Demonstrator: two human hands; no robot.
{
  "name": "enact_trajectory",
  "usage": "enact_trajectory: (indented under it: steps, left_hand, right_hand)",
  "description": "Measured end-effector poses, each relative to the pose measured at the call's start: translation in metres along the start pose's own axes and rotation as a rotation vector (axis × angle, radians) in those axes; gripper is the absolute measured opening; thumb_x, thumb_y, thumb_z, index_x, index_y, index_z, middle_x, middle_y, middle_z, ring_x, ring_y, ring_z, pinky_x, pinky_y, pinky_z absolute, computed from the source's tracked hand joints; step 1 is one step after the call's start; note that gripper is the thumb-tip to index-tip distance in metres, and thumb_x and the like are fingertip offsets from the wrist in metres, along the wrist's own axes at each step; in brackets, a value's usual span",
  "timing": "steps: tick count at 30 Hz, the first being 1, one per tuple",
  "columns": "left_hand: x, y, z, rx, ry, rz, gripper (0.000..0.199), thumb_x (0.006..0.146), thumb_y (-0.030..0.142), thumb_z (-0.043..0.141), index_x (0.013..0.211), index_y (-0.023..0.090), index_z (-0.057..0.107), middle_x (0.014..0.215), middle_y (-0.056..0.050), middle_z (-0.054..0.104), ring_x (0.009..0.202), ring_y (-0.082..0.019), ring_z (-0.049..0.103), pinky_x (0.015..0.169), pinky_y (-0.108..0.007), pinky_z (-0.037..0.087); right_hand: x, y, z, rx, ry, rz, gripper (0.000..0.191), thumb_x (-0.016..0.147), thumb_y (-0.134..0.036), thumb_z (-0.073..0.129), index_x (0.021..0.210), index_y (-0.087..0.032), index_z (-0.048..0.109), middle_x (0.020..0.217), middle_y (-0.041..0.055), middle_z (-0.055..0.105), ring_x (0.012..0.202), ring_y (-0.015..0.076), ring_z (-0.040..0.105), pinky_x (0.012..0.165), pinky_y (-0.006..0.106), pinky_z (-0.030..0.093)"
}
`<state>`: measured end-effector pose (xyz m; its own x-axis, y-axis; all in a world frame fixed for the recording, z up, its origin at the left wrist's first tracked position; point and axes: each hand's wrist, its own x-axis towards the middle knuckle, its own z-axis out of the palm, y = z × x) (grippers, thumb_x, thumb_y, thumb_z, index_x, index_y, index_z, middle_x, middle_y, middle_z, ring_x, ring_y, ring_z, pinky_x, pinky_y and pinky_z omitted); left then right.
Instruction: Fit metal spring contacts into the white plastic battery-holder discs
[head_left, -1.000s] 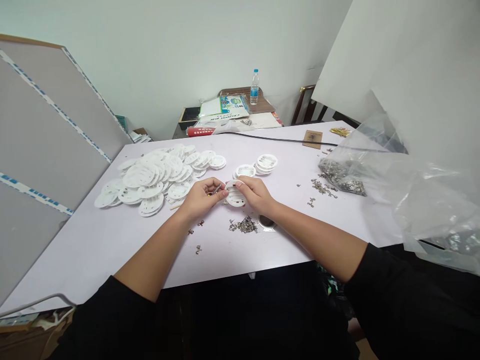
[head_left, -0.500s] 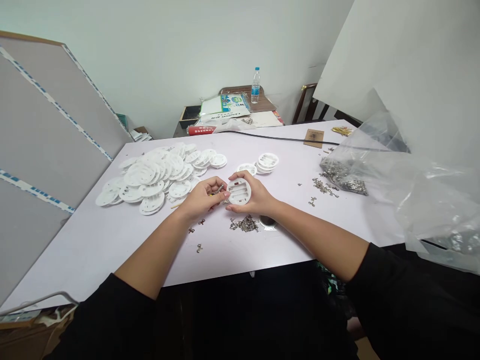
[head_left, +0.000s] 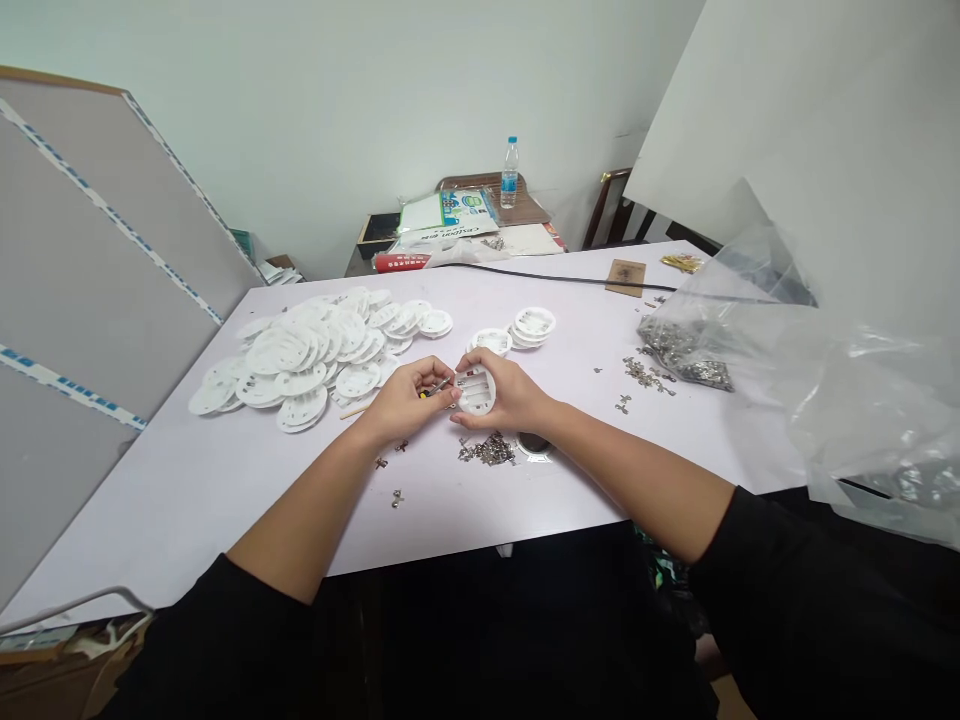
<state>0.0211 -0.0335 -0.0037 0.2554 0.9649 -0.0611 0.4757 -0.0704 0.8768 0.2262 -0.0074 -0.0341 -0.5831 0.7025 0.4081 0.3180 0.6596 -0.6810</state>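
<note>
My right hand (head_left: 514, 390) is wrapped around the edge of a round white plastic battery holder (head_left: 477, 391), its slotted side towards me. Closed beside it, my left hand (head_left: 411, 402) pinches a thin metal tool with a yellow part (head_left: 424, 394), its shaft lying close to the holder's left edge. The left thumb touches that edge. Whether the tool's tip meets the holder, I cannot tell. Below the hands lies a small heap of metal contact clips (head_left: 491, 450), and a few loose clips (head_left: 397, 497) are scattered to the left.
A large pile of white holders (head_left: 315, 345) covers the left of the table; a few more (head_left: 534, 326) sit behind my right hand. At the right are a clear bag of metal clips (head_left: 686, 350) and loose clips (head_left: 646, 374). A black cable (head_left: 555, 274) crosses the back.
The battery holder has turned and tilted slightly in my right hand. The tool in my left hand lies at a slightly different angle, with more of the yellow part showing.
</note>
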Motion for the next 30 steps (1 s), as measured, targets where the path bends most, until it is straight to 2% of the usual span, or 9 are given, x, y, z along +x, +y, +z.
enact_trajectory:
  steps: [2, 6, 9, 12, 18, 30]
  left_hand:
    - [-0.001, 0.001, -0.006, 0.062, -0.051, -0.026, 0.039, 0.083, 0.049, 0.063, 0.106, 0.018, 0.066, 0.098, -0.003, 0.066, 0.075, -0.002, 0.052, 0.071, -0.017, 0.040]
    - [-0.003, -0.001, -0.016, 0.233, -0.122, -0.062, 0.041, 0.090, 0.047, 0.049, 0.117, 0.024, 0.070, 0.089, -0.003, 0.067, 0.069, -0.004, 0.051, 0.066, -0.018, 0.039]
    - [-0.002, -0.007, -0.017, 0.342, -0.113, 0.080, 0.038, 0.088, 0.045, 0.055, 0.114, 0.026, 0.075, 0.097, -0.002, 0.070, 0.079, -0.004, 0.057, 0.074, -0.018, 0.042]
    - [0.001, -0.015, -0.010, 0.377, -0.127, 0.195, 0.028, 0.085, 0.040, 0.061, 0.102, 0.025, 0.078, 0.099, 0.000, 0.072, 0.083, -0.002, 0.060, 0.080, -0.017, 0.043]
    - [0.006, -0.024, 0.004, 0.417, -0.120, 0.283, 0.017, 0.081, 0.026, 0.060, 0.083, 0.018, 0.074, 0.086, 0.004, 0.071, 0.074, 0.002, 0.054, 0.072, -0.013, 0.038]
    - [0.008, -0.028, 0.005, 0.390, -0.099, 0.349, 0.015, 0.079, 0.024, 0.062, 0.080, 0.016, 0.075, 0.082, 0.002, 0.069, 0.074, 0.001, 0.057, 0.073, -0.011, 0.041]
  right_hand:
    - [-0.001, 0.001, -0.004, -0.039, -0.036, 0.023, 0.057, 0.075, -0.048, 0.074, 0.117, -0.018, 0.051, 0.117, 0.0087, 0.061, 0.100, 0.0152, 0.059, 0.090, 0.031, 0.047]
    - [-0.002, 0.007, -0.008, -0.153, -0.141, 0.065, 0.057, 0.074, -0.045, 0.073, 0.120, -0.018, 0.052, 0.118, 0.0092, 0.061, 0.104, 0.0168, 0.056, 0.088, 0.030, 0.044]
    - [-0.003, 0.010, -0.008, -0.210, -0.208, 0.061, 0.054, 0.074, -0.043, 0.072, 0.118, -0.018, 0.053, 0.115, 0.0083, 0.061, 0.102, 0.0167, 0.054, 0.083, 0.028, 0.041]
    - [-0.004, 0.011, -0.005, -0.239, -0.249, 0.045, 0.051, 0.073, -0.041, 0.071, 0.113, -0.017, 0.052, 0.110, 0.0073, 0.060, 0.095, 0.0155, 0.052, 0.077, 0.026, 0.037]
    - [-0.003, 0.015, 0.002, -0.184, -0.249, 0.009, 0.044, 0.069, -0.032, 0.067, 0.105, -0.016, 0.048, 0.107, 0.0066, 0.058, 0.089, 0.0132, 0.049, 0.076, 0.025, 0.037]
    - [-0.002, 0.014, 0.003, -0.101, -0.244, 0.023, 0.042, 0.069, -0.028, 0.065, 0.103, -0.015, 0.046, 0.102, 0.0053, 0.055, 0.081, 0.0095, 0.044, 0.073, 0.023, 0.036]
